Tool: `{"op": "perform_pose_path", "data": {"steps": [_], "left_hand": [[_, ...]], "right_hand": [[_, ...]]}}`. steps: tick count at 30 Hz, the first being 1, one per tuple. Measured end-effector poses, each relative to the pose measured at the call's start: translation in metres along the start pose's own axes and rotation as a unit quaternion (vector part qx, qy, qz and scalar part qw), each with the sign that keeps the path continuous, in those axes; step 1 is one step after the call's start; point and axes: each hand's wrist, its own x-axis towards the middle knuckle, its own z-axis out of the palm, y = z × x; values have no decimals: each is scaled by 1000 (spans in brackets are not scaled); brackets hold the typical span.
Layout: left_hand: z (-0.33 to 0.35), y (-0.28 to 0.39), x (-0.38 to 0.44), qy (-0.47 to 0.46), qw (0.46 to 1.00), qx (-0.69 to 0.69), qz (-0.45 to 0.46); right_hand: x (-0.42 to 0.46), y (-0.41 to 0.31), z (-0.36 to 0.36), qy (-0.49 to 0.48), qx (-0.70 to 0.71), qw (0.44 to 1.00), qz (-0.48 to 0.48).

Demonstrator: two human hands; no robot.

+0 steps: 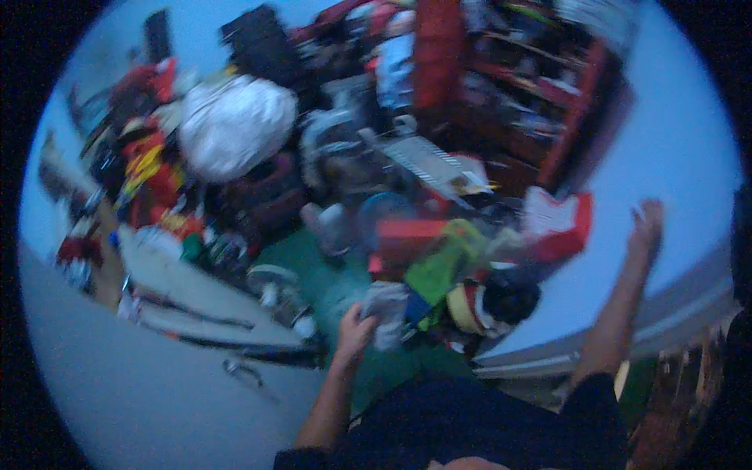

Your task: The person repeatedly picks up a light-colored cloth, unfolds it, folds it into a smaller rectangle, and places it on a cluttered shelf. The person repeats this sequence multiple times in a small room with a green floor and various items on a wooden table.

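The picture is dim and smeared by motion. My left hand (356,333) grips a pale grey, flat-looking item (386,311) at its left edge; whether it is cloth, paper or a packet cannot be told. Just right of that item lie a bright green cloth-like thing (442,264) and a dark blue patch. My right hand (647,226) is raised at the far right, against or close before the pale wall (675,147). Contact with the wall is unclear, and no held thing is visible there. A red-and-white box or bag (561,226) is left of that hand.
A large white bundle (238,126) rests on piled goods at upper left. Red shelving (567,117) with crowded shelves stands at upper right. Green floor (294,247) shows between the heaps. A pale board-like surface (205,288) spans the left, and a dark round item (511,296) lies right of centre.
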Motion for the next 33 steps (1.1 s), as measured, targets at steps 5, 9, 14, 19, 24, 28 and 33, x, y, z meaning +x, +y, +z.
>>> {"op": "perform_pose_path", "data": {"steps": [5,9,14,19,24,28,33], "left_hand": [[-10,28,19,14,994,-9,111],[-6,49,42,60,986,-34,153],[-51,81,51,94,986,-21,135],[-91,87,70,158,982,31,96],[-110,136,76,266,963,20,41],[-153,108,95,338,930,-99,109],[-192,105,86,418,902,-32,102]], "right_hand": [[-36,-65,9,17,-9,997,78],[-38,68,35,-86,-48,980,171],[-214,140,225,-509,-43,809,289],[-393,70,391,-762,76,523,376],[-471,71,494,-854,155,398,297],[-517,54,555,-853,159,347,356],[-568,32,609,-884,191,274,326]]}}
